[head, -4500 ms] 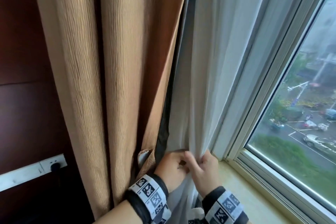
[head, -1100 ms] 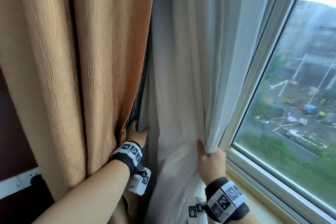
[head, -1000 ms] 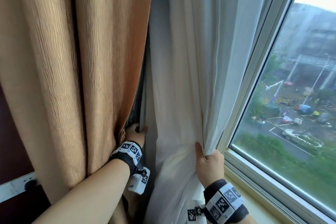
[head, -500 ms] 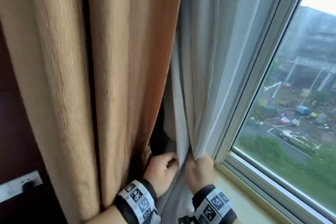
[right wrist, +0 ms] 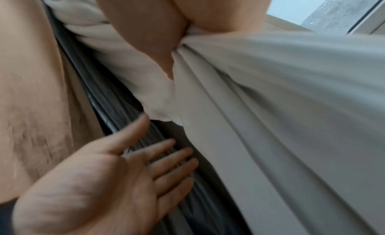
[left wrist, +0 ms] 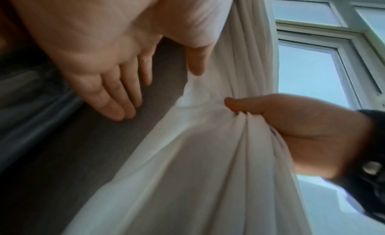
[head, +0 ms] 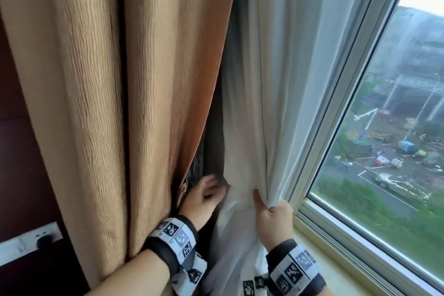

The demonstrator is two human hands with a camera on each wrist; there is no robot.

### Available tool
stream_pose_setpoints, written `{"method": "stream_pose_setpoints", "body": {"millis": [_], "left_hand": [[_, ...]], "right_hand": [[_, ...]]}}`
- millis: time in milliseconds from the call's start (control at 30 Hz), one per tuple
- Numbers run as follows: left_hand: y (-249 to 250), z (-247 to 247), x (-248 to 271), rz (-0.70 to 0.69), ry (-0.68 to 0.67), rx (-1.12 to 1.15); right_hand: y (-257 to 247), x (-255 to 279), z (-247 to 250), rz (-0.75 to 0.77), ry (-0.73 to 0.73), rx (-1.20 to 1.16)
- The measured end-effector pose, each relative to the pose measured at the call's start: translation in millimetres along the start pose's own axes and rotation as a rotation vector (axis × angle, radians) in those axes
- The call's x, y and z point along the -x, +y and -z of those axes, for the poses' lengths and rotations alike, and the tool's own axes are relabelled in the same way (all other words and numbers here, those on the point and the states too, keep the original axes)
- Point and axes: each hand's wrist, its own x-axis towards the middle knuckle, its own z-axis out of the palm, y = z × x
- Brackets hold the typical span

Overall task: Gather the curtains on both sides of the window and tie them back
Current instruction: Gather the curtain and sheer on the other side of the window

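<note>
Low down, just beside the pale window frame (head: 326, 127), a bunch of the white curtain (head: 276, 79) is pinched by the right hand (head: 274, 218). The thumb is laid straight up along the cloth and the fingers are curled behind it, so its grip is clenched on the gathered folds. This fabric is thin, smooth and matte. It is drawn into long soft pleats that fan upward from the fist, and below the fist it is left slack and rumpled above the beige sill (head: 336, 279).

The left hand (head: 200, 199) is held in the gap between the white curtain and the tan curtain (head: 108, 103). Its fingers are kept straight and close together over the dark lining (head: 212, 151), a grey-black, slightly glossy pleated layer behind the tan cloth. Its grip is released and nothing is grasped (whether the fingertips actually touch the lining cannot be told).

The tan curtain is hung to the left in deep rounded folds, and a coarse, vertically ribbed weave is seen on it.

Black wristbands (head: 174, 235) set with square black-and-white markers are worn on both wrists. A white socket plate (head: 31, 241) is fixed on the dark reddish-brown wall panel (head: 21, 175) at the far left.
</note>
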Motion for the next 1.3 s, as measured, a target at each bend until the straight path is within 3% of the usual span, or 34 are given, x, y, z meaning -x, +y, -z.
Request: {"method": "stream_pose_setpoints", "body": {"millis": [133,267,367,500,567,667,733,800,867,967,1133,1300], "left_hand": [[4.1,-9.2,7.7,-0.074,-0.289,-0.017],[4.2,-15.1,16.1,-0.046,-0.283,-0.015],[3.9,-21.0,26.3,-0.014,-0.285,-0.010],[9.5,-24.4,43.1,0.011,-0.265,-0.101],[13.1,-20.7,49.9,-0.004,-0.307,-0.161],[15.1,-14.0,59.3,-0.080,-0.359,-0.163],[15.8,-12.8,68.6,-0.149,-0.134,-0.190],[12.2,-11.0,76.0,-0.233,0.275,-0.316],[7.9,-8.1,80.0,-0.288,0.582,-0.399],[10.3,-6.9,77.4,-0.196,0.836,-0.350],[15.6,2.8,69.9,-0.098,1.005,-0.365],[15.3,19.9,79.5,-0.142,0.868,-0.523]], "right_hand": [[-5.5,8.0,-9.4,0.079,-0.064,0.000],[-12.7,13.9,-17.5,0.158,-0.189,0.055],[-22.6,15.4,-22.0,0.346,-0.211,0.150],[-22.2,17.6,-22.4,0.339,-0.280,0.025],[-17.0,20.1,-16.5,0.386,-0.356,0.073],[-15.7,24.0,-10.8,0.302,-0.426,0.009],[-12.2,24.1,-10.7,0.235,-0.414,-0.042],[-5.7,20.5,-11.2,0.167,-0.371,-0.072],[-1.0,16.2,-10.3,0.108,-0.350,-0.099],[-0.1,13.2,-7.5,0.078,-0.344,-0.127],[-1.1,16.3,-10.8,0.129,-0.413,-0.155],[-2.3,18.6,-12.6,0.150,-0.495,-0.159]]}}
